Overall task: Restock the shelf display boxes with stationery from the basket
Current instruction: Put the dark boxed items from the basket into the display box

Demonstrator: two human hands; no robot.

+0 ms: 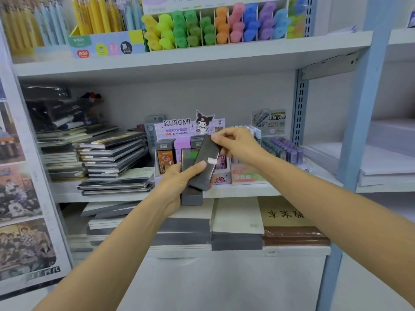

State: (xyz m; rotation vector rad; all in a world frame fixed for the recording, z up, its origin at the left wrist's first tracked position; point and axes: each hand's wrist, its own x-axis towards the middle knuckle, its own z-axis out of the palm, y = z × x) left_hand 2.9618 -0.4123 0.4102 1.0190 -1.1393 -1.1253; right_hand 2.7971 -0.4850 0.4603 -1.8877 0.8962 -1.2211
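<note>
Left hand (177,182) grips dark packs (190,197) at shelf (247,192) front edge. Right hand (235,142) pinches top pack (204,164), long axis tilted up-right.

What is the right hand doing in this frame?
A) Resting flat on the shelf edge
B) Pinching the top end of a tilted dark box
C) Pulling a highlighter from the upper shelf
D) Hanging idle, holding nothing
B: the right hand pinches the upper end of the tilted dark box, whose lower part the left hand grips, in front of the Kuromi display box.
</note>
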